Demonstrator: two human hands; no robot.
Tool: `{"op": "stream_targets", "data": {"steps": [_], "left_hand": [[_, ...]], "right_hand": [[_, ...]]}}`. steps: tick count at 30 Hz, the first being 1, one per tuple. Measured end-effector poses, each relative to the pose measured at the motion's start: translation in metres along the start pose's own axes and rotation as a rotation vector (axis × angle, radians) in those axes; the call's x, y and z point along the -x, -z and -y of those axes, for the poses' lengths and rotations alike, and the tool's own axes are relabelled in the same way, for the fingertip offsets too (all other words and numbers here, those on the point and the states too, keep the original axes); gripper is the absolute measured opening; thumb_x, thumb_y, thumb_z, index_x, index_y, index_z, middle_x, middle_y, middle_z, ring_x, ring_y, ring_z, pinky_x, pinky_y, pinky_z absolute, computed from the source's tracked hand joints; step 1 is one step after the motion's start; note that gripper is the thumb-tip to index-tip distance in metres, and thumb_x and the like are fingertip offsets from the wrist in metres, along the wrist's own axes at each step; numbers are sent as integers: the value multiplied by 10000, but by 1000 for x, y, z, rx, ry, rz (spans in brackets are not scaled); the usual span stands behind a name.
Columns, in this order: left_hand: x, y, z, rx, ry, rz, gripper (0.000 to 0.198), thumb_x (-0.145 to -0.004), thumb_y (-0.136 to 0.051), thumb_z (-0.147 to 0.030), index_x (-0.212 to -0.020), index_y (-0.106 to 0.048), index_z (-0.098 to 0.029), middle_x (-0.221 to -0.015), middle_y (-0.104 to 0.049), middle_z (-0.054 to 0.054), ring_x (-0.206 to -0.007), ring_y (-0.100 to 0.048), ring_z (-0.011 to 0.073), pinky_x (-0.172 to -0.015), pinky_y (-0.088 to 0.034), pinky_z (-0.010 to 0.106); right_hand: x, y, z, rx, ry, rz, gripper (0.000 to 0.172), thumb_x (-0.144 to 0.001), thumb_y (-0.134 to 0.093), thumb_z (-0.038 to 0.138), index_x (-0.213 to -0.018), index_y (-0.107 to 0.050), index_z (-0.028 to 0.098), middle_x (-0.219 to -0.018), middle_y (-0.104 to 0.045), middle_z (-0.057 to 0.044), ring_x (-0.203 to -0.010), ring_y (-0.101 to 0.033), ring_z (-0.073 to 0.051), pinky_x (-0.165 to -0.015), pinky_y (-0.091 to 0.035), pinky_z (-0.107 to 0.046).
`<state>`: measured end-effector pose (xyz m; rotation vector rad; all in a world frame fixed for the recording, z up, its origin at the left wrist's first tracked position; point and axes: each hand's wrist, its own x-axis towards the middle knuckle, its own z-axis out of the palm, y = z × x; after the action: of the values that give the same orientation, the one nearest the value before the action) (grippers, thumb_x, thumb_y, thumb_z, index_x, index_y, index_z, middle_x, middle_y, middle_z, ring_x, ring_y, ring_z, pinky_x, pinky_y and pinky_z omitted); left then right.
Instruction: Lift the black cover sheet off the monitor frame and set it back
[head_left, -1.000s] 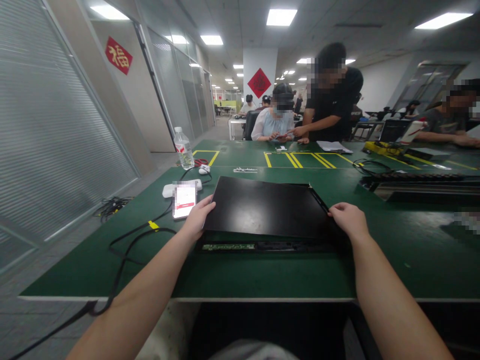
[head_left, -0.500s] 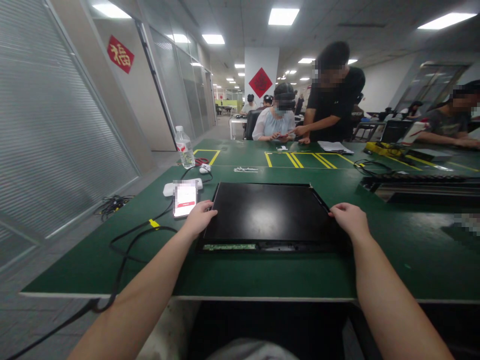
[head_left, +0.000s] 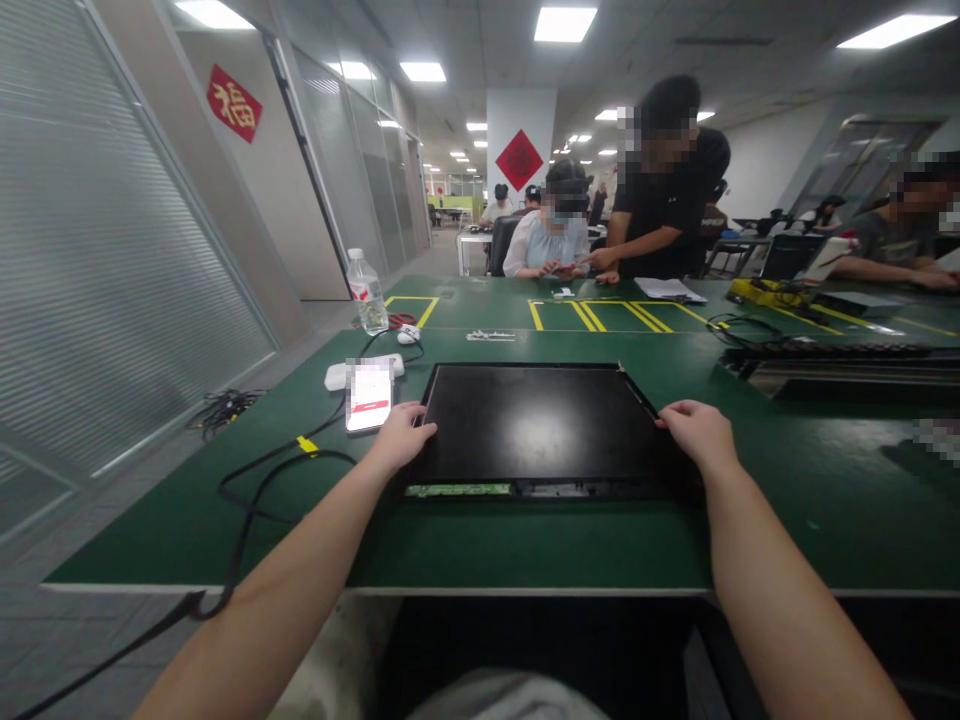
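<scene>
A black LCD panel (head_left: pixel 517 420) lies on the green table in front of me, inside a thin black frame (head_left: pixel 636 387) that shows along its far and right edges. On the near side, a narrow green circuit board (head_left: pixel 457 491) is exposed on the left of the frame's strip. My left hand (head_left: pixel 403 436) is closed on the panel's left edge, thumb on top. At the right edge, my right hand (head_left: pixel 697 432) pinches the rim between thumb and fingers. Whether the frame is also in either grip is hidden.
Left of the panel are a lit phone (head_left: pixel 370 397) propped on a white object, a black cable (head_left: pixel 259 480) and a water bottle (head_left: pixel 367 292). Black metal parts (head_left: pixel 847 375) lie at the right. Across the table are two people (head_left: pixel 664 190), one standing.
The panel's near edge has shifted slightly toward me, covering more of the circuit board strip. Both hands keep their hold on the sides.
</scene>
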<state>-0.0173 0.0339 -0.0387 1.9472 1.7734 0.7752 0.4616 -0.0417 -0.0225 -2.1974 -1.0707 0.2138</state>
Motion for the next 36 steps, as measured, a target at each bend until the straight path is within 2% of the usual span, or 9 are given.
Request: {"op": "stream_targets", "data": {"steps": [11,20,25,36], "left_hand": [[-5,-5,8,-18,-55,-25,296,-813,-686,-296,-1036,-827,-163,-1358,-752,167,-1361,-643,351,-1188,-476,474],[-3,-7,7,-60,-39,-34,365,-846,-667,-313,-1130,-816,-139,-1426,-710,193,-1400,-621,362,-1227,-454,476],[-4,-8,8,-78,-58,-36,403,-833,-677,-319,-1173,-812,-152,-1382,-727,170,-1392,-621,349,-1232,-453,470],[-2,-7,6,-133,-66,-8,433,-881,-642,-326,-1232,-787,-116,-1426,-672,197,-1408,-604,356,-1253,-432,472]], "right_hand": [[-6,-6,-8,-22,14,-21,144,-718,-663,309,-737,-786,238,-771,-775,-78,-746,-666,-259,-675,-456,-340],[-3,-2,-4,-8,-2,-8,142,-718,-651,316,-723,-771,240,-773,-777,-76,-729,-651,-248,-655,-441,-339],[-1,-1,-1,1,6,-13,123,-723,-654,299,-700,-761,243,-772,-776,-72,-756,-655,-251,-650,-432,-334],[-5,-3,-5,-11,21,-36,118,-684,-663,301,-679,-761,236,-752,-772,-87,-727,-655,-256,-643,-444,-332]]}}
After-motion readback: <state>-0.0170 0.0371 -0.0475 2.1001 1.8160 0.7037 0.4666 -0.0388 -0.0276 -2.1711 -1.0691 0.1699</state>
